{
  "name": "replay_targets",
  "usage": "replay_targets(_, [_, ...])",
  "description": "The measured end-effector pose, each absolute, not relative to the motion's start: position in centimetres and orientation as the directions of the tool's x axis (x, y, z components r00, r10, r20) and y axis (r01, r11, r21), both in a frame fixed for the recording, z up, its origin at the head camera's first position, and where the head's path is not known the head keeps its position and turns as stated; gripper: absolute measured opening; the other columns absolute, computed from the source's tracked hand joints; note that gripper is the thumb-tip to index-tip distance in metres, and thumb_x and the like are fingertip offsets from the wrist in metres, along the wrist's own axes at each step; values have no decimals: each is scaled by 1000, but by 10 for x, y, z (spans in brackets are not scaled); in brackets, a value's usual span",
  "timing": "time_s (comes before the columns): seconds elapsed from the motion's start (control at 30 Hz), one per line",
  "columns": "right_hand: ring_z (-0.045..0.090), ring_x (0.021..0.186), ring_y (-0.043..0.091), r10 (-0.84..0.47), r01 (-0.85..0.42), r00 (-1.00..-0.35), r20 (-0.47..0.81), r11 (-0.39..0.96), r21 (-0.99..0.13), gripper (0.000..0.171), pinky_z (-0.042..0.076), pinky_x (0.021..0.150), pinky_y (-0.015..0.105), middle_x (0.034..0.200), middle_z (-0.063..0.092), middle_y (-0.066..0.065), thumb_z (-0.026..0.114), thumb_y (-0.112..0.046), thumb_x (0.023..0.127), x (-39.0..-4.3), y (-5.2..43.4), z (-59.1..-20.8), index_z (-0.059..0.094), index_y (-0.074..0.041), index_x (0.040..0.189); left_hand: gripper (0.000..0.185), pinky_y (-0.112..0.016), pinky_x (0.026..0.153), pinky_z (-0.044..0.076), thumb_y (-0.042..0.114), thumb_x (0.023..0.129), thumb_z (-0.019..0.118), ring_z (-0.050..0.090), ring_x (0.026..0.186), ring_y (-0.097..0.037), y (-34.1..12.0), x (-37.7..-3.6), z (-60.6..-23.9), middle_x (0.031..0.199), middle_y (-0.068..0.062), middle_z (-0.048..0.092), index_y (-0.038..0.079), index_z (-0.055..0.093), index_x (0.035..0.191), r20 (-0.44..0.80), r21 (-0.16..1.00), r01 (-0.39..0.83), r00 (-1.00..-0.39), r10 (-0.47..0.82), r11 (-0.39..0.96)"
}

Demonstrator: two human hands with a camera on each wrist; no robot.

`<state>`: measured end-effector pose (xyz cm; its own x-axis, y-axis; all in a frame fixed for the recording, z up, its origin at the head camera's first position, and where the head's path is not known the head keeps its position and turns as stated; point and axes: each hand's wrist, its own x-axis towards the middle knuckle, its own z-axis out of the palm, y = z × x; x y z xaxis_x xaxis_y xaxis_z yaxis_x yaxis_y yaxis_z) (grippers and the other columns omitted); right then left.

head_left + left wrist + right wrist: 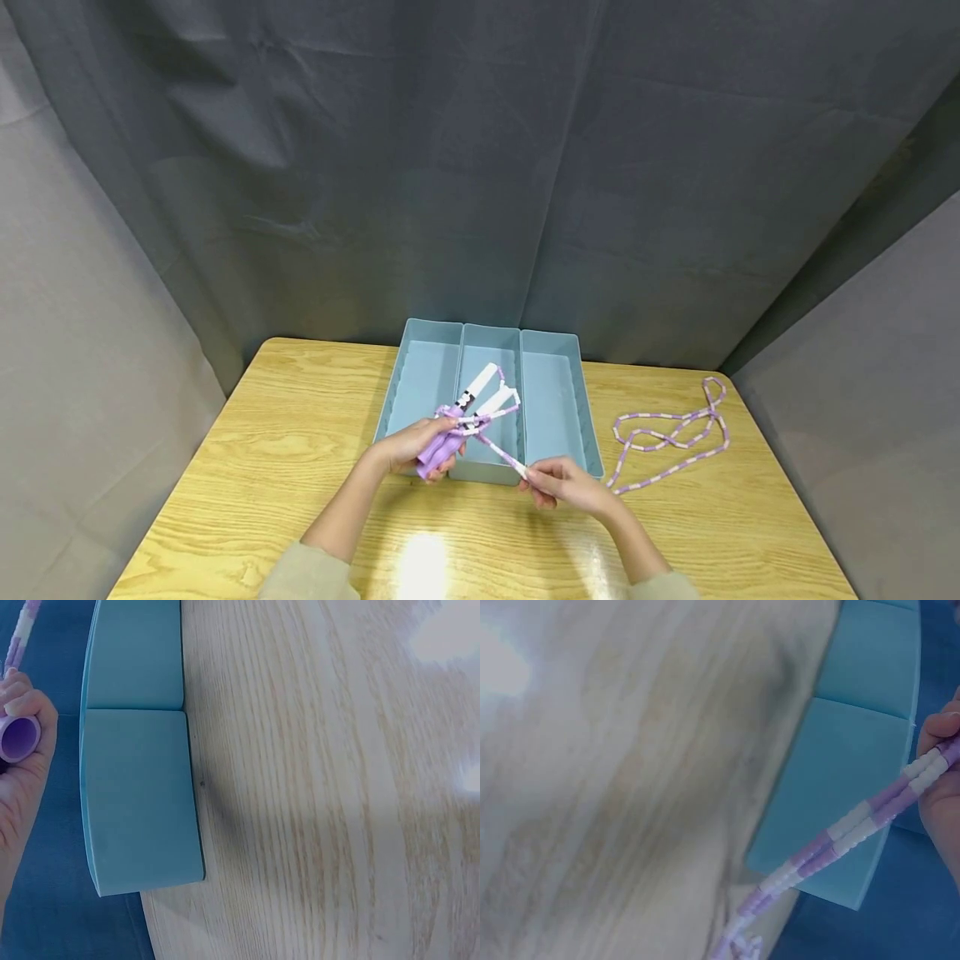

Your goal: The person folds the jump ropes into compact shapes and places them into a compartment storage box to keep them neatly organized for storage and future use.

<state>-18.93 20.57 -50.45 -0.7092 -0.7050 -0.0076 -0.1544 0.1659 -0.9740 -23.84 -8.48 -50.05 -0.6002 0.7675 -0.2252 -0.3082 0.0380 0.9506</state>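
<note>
My left hand (420, 446) grips the two purple-and-white handles (442, 450) of a beaded jump rope, side by side and slanting up to the right. Some of the purple-and-white beaded rope (480, 423) is looped around them. To the right, my right hand (562, 483) pinches a stretch of rope drawn out from the handles. In the right wrist view two strands of rope (847, 829) run side by side from that hand (941, 776). A handle's hollow purple end (20, 739) pokes out of my left hand in the left wrist view.
Below and behind the hands sits a blue-grey tray (551, 379) with three long compartments. The rest of the rope (675, 471) lies in loose loops on the wooden table (300, 417) at the right. Grey curtains (375, 167) hang behind the table and at both sides.
</note>
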Motion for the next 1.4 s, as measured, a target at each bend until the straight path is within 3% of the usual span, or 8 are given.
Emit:
replay_targets(0.3, [34,47,1,-672,-205,-740,-14,245,-948,23,28,39,15,61,41,30,43,-5,95,-181,202,-459,63,6,92,54,-21,39,40,50,93,34,45,42,-9,-84,-239,-505,58,-3,49,-2,51,92,-232,950,-310,-617,752,39])
replay_targets(0.4, [32,48,-1,-665,-255,-746,3,282,-925,21,25,40,15,56,39,20,44,-2,94,-176,196,-438,63,5,90,56,-21,39,40,51,92,34,45,42,-9,-83,-239,-505,59,-3,50,-3,51,92,-238,951,-306,-625,744,47])
replay_targets(0.53, [28,45,-1,-650,-342,-759,34,354,-870,20,23,39,15,54,37,-3,46,-4,94,-181,192,-437,65,-1,87,61,-22,40,41,51,91,37,46,42,-9,-83,-239,-504,58,-3,50,-8,50,95,-255,950,-305,-631,732,68])
replay_targets(0.63, [26,44,-1,-645,-398,-762,54,401,-825,20,21,39,15,54,35,-9,48,-9,94,-186,190,-438,66,-5,86,61,-22,40,41,50,92,36,47,42,-9,-82,-238,-504,58,-3,51,-9,50,96,-267,949,-303,-631,729,85])
replay_targets(1.03, [27,48,-1,-705,-504,-708,25,481,-718,20,25,45,14,56,35,-11,50,-20,94,-200,183,-415,62,-14,79,55,-21,36,41,44,94,37,46,40,-10,-78,-233,-498,56,-4,51,-9,53,92,-324,943,-277,-617,717,187])
replay_targets(1.23, [34,52,0,-726,-545,-687,10,507,-667,17,33,46,16,62,48,-9,53,-16,92,-207,178,-405,64,-10,80,50,-20,35,40,41,93,39,45,40,-10,-72,-229,-494,56,-4,51,-6,55,87,-361,931,-262,-571,737,252])
replay_targets(1.4, [36,53,1,-746,-566,-666,-3,508,-649,18,36,48,17,65,53,-8,53,-15,92,-212,174,-401,64,-9,79,54,-21,35,41,41,93,39,45,40,-10,-71,-227,-493,56,-5,52,-11,55,89,-372,928,-246,-543,753,281])
